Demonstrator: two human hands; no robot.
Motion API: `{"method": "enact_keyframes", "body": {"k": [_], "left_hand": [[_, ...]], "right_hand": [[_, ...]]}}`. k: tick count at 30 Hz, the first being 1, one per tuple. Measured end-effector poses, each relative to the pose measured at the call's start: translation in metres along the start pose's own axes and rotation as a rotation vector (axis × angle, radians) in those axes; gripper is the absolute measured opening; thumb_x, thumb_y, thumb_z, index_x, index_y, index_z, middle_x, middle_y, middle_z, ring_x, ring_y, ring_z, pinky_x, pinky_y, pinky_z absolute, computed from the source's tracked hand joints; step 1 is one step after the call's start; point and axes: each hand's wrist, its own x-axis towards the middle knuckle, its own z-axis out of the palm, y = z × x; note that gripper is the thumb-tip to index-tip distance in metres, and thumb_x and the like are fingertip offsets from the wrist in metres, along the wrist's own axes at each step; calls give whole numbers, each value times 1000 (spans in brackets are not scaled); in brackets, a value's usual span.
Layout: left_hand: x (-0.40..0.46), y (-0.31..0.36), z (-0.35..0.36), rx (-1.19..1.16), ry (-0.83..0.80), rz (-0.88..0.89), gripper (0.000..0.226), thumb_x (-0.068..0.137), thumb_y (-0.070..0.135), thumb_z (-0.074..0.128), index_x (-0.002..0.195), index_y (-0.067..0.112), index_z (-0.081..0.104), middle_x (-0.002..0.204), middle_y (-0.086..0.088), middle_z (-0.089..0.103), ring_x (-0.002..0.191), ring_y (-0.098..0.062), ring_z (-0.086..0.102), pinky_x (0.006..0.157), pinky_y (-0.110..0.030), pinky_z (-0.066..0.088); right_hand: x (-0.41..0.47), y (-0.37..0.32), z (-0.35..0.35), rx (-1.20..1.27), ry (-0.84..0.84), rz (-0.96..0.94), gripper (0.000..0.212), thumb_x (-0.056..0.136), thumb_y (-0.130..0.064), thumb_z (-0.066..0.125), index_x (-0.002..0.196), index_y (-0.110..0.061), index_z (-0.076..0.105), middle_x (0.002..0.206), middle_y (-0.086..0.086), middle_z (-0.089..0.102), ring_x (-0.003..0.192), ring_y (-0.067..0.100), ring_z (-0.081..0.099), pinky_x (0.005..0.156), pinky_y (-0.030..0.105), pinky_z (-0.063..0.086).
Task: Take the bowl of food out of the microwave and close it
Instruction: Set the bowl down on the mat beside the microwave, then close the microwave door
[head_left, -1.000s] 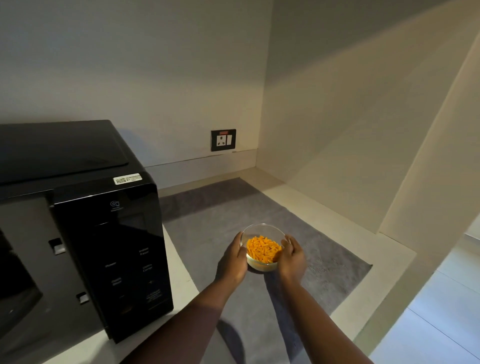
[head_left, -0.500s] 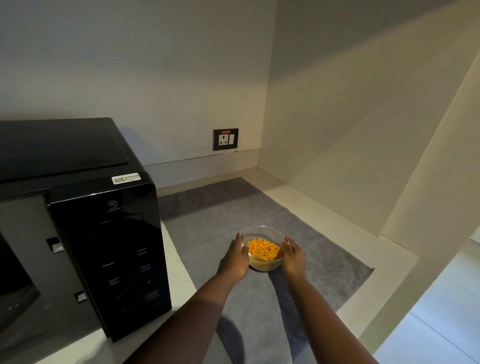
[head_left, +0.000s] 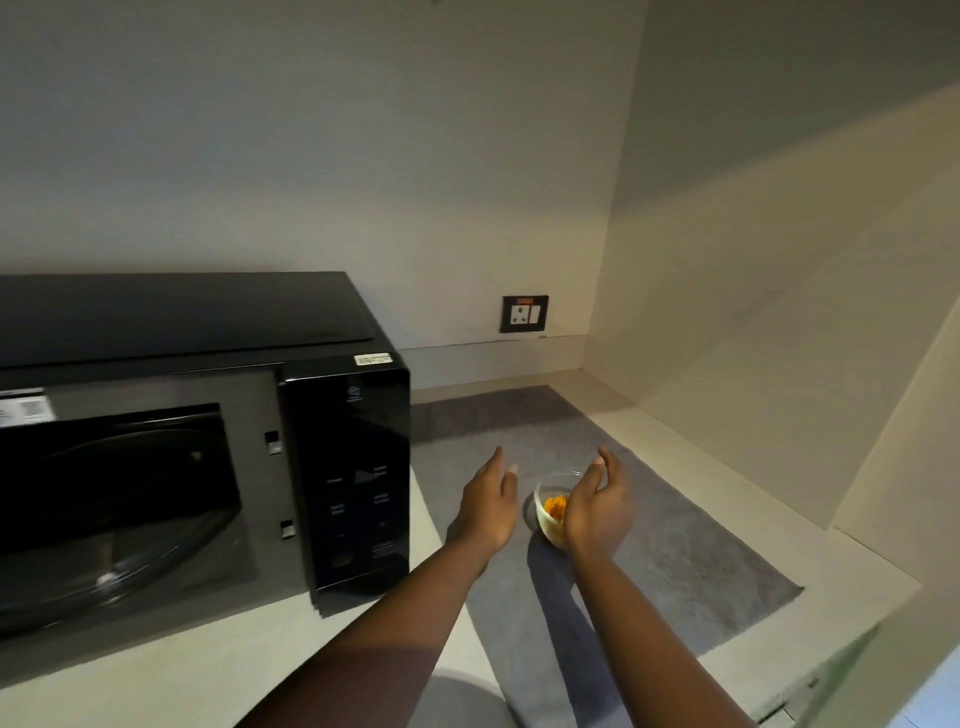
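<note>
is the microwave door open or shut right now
Open. The microwave cavity and its glass turntable are exposed, and the latch slots beside the control panel are uncovered.

I see a microwave with a glossy black control panel that looks like smooth plastic or glass, while its top is a duller black sheet. Its turntable inside looks like clear glass and catches highlights. The bowl is clear glass, smooth and shiny. It sits on a grey mat that looks like soft, matt cloth with a slightly fuzzy texture. The counter under it is pale, smooth and matt. I read the wall as plain, matt paint, and the socket as dark smooth plastic.
</note>
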Motion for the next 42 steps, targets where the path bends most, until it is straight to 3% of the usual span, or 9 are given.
{"method": "enact_keyframes", "body": {"k": [4, 11, 18, 23, 28, 32, 38, 42], "left_hand": [[-28, 25, -24, -70, 182, 116, 42, 98, 21, 33, 139, 14, 38, 145, -7, 44, 134, -19, 41, 100, -15, 26], [-76, 69, -72, -180, 500, 336, 32, 96, 8, 35, 118, 6, 58, 111, -15, 66, 103, -22, 60, 89, -29, 46], [-116, 77, -147, -46, 770, 401, 29, 93, 7, 36, 102, 6, 63, 95, -14, 65, 86, -16, 59, 79, -32, 48], [-152, 67, -222, 135, 968, 354, 28, 93, 8, 37, 99, 6, 64, 98, -11, 68, 95, -24, 62, 81, -35, 48], [-200, 55, -301, 301, 1129, 276, 29, 92, 7, 36, 101, 9, 63, 101, -9, 67, 96, -19, 61, 76, -15, 37], [-245, 51, -353, 382, 1234, 212, 30, 92, 7, 36, 103, 7, 63, 104, -11, 67, 100, -24, 60, 85, -28, 44], [-312, 53, -411, 537, 1330, 47, 32, 93, 7, 35, 111, 6, 62, 116, -14, 64, 108, -27, 58, 90, -33, 44], [-350, 63, -441, 608, 1361, -151, 36, 88, 3, 36, 110, 9, 65, 120, -12, 64, 111, -27, 57, 94, -35, 45]], "right_hand": [[-20, -29, 2, 114, -50, -103, 33, 95, -15, 37, 120, -9, 57, 124, 15, 61, 115, 31, 55, 98, 37, 41], [-65, -85, 2, 338, -129, -300, 30, 93, -6, 38, 113, -4, 61, 114, 16, 65, 102, 20, 57, 81, 11, 33], [-124, -125, 8, 519, -288, -380, 29, 92, -2, 40, 113, -6, 60, 112, 11, 65, 100, 11, 56, 80, 0, 40], [-182, -155, 19, 647, -465, -432, 29, 92, -1, 40, 110, -8, 62, 107, 5, 64, 96, 6, 58, 84, 10, 45], [-252, -183, 28, 741, -647, -436, 29, 91, 0, 41, 107, -7, 64, 107, 11, 67, 99, 14, 61, 87, 21, 49], [-306, -201, 30, 815, -756, -435, 29, 89, -1, 41, 104, -7, 66, 104, 11, 68, 94, 8, 61, 82, 7, 45], [-378, -223, 23, 888, -958, -499, 30, 89, -10, 41, 104, -12, 66, 103, 2, 67, 99, 14, 61, 87, 22, 49], [-418, -238, 14, 925, -1112, -603, 28, 89, -13, 42, 105, -13, 65, 103, -3, 64, 100, 12, 59, 87, 16, 45]]}}
